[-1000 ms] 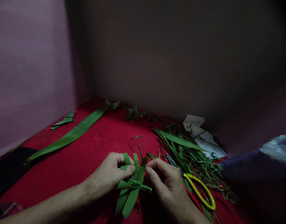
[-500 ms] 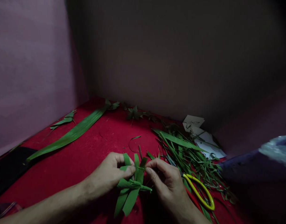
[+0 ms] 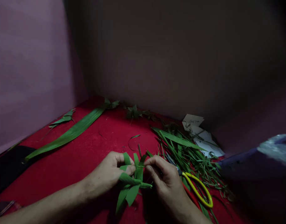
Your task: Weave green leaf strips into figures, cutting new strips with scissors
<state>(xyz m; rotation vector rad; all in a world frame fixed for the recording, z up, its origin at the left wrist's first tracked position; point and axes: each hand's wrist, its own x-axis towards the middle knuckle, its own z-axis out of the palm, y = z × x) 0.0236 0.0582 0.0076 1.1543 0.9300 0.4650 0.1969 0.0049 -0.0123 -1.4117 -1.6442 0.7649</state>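
Observation:
Between my hands is a figure of folded green leaf strips (image 3: 133, 193), with several blades sticking out and a rolled, pointed piece at its lower right. My left hand (image 3: 112, 169) pinches its left side between thumb and fingers. My right hand (image 3: 165, 177) is closed in a pinch at its right side, on a thin leaf strip (image 3: 141, 166) lying across an upright blade. What the right fingertips cover is hidden. A thin brown stem (image 3: 139, 150) stands up behind the blades. Scissors with yellow and red handles (image 3: 200, 186) lie beside my right hand, partly covered by it.
A heap of cut leaf strips (image 3: 196, 165) lies right on the red floor (image 3: 115, 133), papers (image 3: 207, 141) behind it. One long leaf (image 3: 70, 135) lies at left near a black flat item (image 3: 11, 165). Leaf figures (image 3: 133, 112) sit along the wall. Clear plastic (image 3: 277, 149) is far right.
The leaf figure has tilted slightly in my hands, its lower blades shifting and turning. Both hands keep their pinches in nearly the same place.

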